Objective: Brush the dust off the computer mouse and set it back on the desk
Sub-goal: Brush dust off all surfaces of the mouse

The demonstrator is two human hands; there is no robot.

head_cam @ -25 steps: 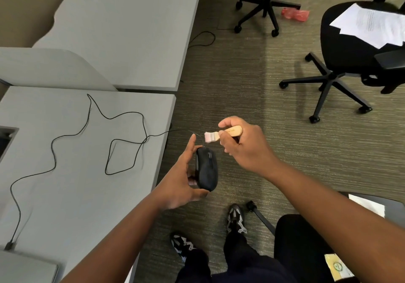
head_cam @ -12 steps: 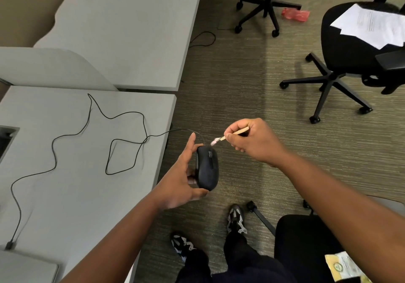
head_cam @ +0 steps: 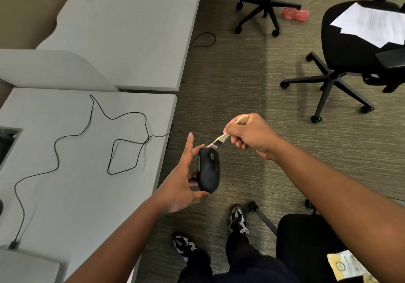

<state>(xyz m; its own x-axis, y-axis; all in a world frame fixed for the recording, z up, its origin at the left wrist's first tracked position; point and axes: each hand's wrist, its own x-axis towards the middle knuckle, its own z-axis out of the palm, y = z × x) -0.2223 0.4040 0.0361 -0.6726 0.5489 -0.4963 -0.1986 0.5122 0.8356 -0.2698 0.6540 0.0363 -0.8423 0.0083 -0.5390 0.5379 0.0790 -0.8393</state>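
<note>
My left hand (head_cam: 182, 182) holds a black wired computer mouse (head_cam: 209, 170) off the desk, over the carpet, gripping it from its left side with the top facing up. My right hand (head_cam: 252, 136) is shut on a small wooden-handled brush (head_cam: 228, 132), its pale bristles touching the front end of the mouse near the scroll wheel. The mouse's thin black cable (head_cam: 122, 138) runs left in loops across the grey desk (head_cam: 76, 184).
A second grey desk (head_cam: 131, 33) lies beyond. Black office chairs (head_cam: 341, 48) stand on the carpet at right, one with papers (head_cam: 372, 23) on its seat. A chair with a yellow packet (head_cam: 348, 267) is at lower right. My shoes (head_cam: 237, 219) are below the mouse.
My right hand has turned and lowered the brush, so the bristles moved from above the mouse down onto its front end. My left hand keeps the mouse almost still.
</note>
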